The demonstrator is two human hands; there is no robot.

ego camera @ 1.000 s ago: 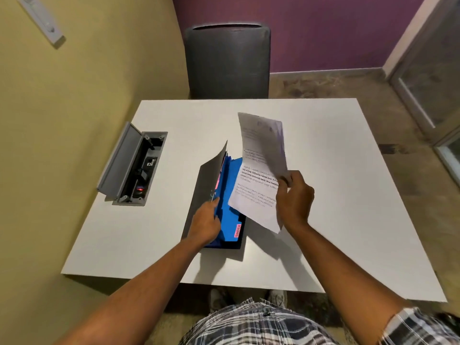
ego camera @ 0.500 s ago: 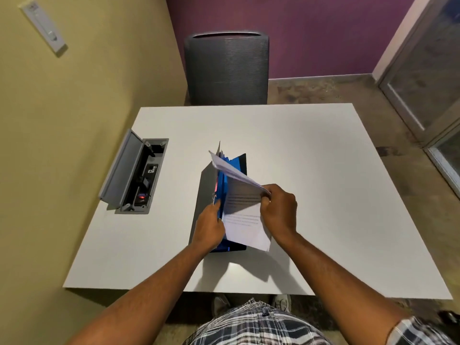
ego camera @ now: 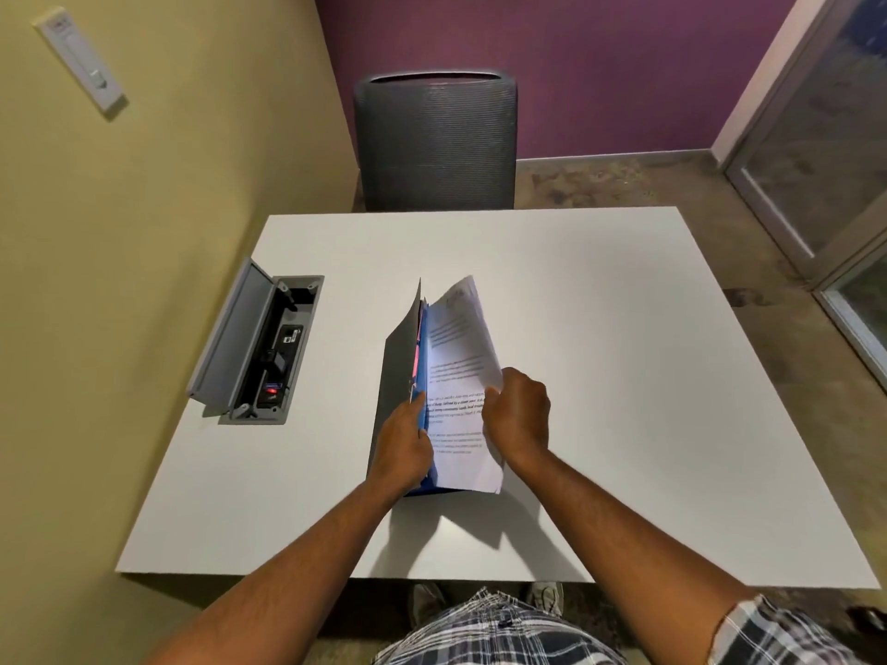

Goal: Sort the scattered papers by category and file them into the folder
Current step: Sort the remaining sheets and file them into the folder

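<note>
On the white bench, left hand propped the grey folder cover open, fingers grasping blue dividers, printed papers lay inside, right hand pinched their right edge.

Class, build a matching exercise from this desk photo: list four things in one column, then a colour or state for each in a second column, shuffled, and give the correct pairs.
Things:
1. chair
2. printed sheet
3. cable box lid
4. folder cover

States:
A. flipped open at the table's left side
B. pinched by the right hand
C. pushed in at the far edge of the table
D. held raised by the left hand

Pairs: 1-C, 2-B, 3-A, 4-D
</note>
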